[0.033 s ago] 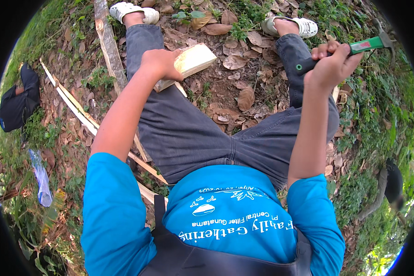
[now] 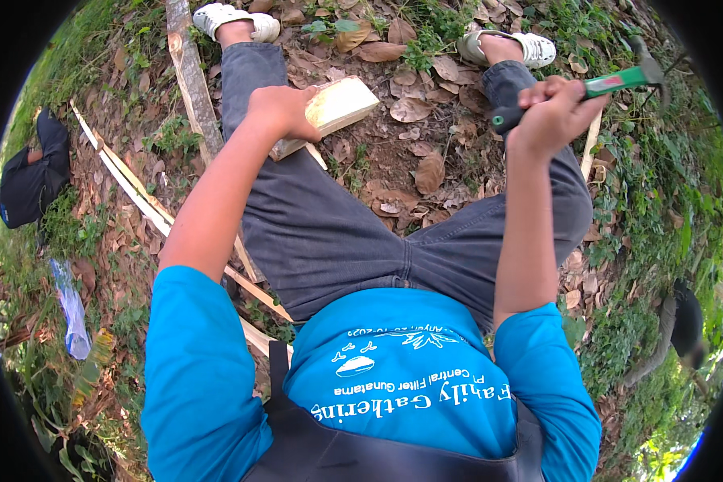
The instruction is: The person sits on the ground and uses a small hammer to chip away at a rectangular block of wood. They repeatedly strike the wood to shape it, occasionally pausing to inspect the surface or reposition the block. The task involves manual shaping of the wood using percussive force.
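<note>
My left hand is closed around the near left end of a pale, thick wooden block, beside my left shin. The block's far right end sticks out past my fingers. On the right, my right hand grips a claw hammer with a green and black handle. The handle's black butt points left, and the metal head is out to the right, raised over the ground plants. A wide gap separates the hammer head from the block.
A long log lies beyond my left leg. Thin split wood strips run along the ground at left, near a clear plastic bag. Another person in dark clothing is at far left. Dry leaves cover the soil between my legs.
My right hand has moved slightly left with the hammer, its head shifting left too. My left hand and the wooden block look unmoved.
</note>
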`<state>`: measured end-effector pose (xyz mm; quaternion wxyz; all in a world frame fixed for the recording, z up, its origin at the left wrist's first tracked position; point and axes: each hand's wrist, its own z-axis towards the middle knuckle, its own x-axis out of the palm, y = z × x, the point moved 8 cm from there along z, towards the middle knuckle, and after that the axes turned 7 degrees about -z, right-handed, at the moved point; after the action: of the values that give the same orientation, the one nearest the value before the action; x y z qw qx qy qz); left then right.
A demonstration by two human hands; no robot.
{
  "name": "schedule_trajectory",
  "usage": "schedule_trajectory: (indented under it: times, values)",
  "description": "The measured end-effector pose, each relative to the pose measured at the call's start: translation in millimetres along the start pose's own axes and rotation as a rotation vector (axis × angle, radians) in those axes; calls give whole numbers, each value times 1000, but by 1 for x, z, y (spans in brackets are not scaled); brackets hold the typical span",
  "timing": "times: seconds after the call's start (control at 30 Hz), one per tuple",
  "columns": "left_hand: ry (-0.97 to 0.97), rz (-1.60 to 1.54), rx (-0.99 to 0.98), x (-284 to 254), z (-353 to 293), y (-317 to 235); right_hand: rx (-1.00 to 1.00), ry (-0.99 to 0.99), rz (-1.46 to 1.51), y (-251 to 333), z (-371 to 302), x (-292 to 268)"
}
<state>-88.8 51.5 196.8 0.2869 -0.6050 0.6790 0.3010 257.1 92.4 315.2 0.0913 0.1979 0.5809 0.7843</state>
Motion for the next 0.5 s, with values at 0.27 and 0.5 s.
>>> schedule_trajectory:
  times: [0.27,0.5]
  values:
    - [-23,13,42,4,4,-2,812,617,-408,-148,-117,8]
    - [-18,-7,46,0,3,0,-8,146,-215,91,106,-61]
